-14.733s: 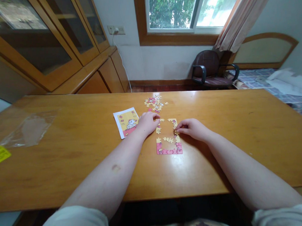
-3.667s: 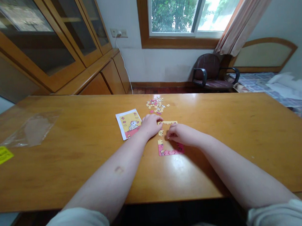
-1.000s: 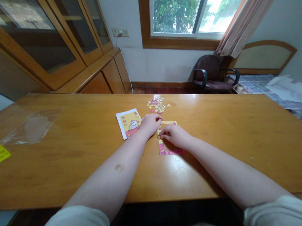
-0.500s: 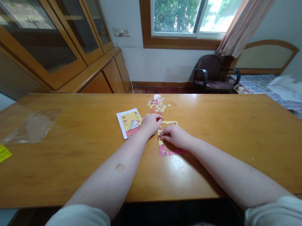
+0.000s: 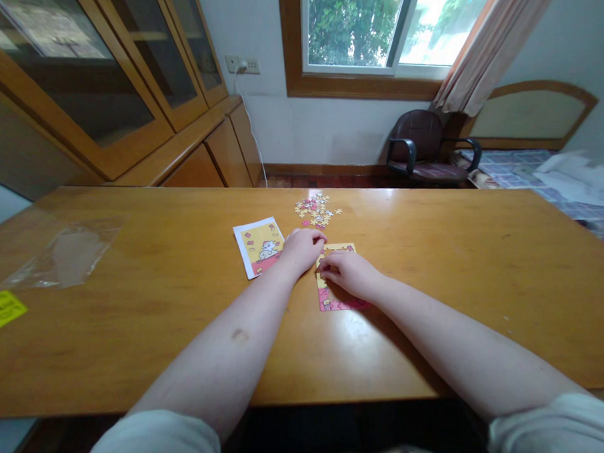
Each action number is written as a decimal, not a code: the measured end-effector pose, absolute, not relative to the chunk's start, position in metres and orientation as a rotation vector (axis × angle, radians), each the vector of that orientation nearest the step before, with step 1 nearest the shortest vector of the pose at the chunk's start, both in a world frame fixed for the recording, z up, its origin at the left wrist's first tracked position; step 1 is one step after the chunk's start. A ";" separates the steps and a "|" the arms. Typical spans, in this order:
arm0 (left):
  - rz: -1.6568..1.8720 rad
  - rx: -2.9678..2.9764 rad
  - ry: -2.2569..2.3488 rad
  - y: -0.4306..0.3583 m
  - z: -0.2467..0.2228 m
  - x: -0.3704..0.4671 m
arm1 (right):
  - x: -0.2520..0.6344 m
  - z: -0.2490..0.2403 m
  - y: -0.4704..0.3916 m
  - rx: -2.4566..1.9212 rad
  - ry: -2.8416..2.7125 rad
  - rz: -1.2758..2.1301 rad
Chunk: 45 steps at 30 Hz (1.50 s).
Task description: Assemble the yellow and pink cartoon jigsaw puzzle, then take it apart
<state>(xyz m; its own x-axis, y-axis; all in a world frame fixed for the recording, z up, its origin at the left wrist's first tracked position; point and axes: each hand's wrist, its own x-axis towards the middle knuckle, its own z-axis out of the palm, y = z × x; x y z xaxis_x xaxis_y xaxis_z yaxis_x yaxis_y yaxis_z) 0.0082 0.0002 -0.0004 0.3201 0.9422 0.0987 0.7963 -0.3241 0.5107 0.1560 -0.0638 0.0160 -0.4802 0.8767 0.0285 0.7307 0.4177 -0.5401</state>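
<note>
A partly assembled jigsaw puzzle (image 5: 340,305), with a yellow top and a pink bottom, lies flat on the table. Its border pieces show, while my right hand (image 5: 351,271) covers much of its middle. The fingers of that hand are bent together at the puzzle's left edge; whatever is between them is hidden. My left hand (image 5: 305,246) rests by the puzzle's upper left corner with its fingers curled closed, and I cannot make out anything in them. Under the left wrist's outer side sits a picture card (image 5: 257,245) showing a white cartoon figure on yellow and pink.
Loose puzzle pieces (image 5: 317,210) lie in a heap beyond my hands, near the table's far edge. On the left are a clear plastic bag (image 5: 75,253) and a yellow label (image 5: 4,311). A glass-fronted cabinet (image 5: 142,126) borders the table's far left; an armchair (image 5: 421,144) stands beyond it.
My right hand's fingertips have shifted slightly at the puzzle's left edge. The puzzle's lower edge sits a touch farther away. My left hand has hardly moved.
</note>
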 end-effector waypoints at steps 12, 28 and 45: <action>0.535 2.234 1.536 -0.002 0.001 0.009 | 0.163 0.022 -0.066 -1.277 -2.483 0.530; 0.538 2.327 1.513 -0.001 -0.002 0.008 | 0.171 0.023 -0.068 -1.165 -2.648 0.377; 0.554 2.309 1.523 -0.002 -0.001 0.009 | 0.170 0.018 -0.068 -1.068 -2.644 0.404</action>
